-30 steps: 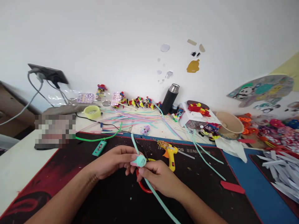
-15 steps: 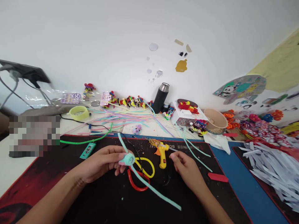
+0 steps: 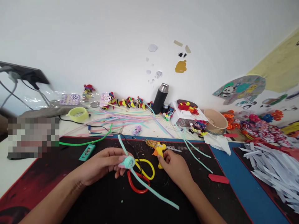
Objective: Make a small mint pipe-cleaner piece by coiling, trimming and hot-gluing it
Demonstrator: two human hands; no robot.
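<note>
Fingers of the left hand (image 3: 100,165) pinch the teal coil (image 3: 129,162); those of the right hand (image 3: 177,168) grasp the glue gun (image 3: 160,150). Nozzle best kept clear of skin.

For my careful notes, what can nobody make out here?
Head view:
- yellow plastic glue gun's handle: partly behind the right hand
- pink piece beside the coiled mint-green pipe cleaner: partly under the left hand
- object, far left: pixelated
- white strips: cut off by right edge
</note>
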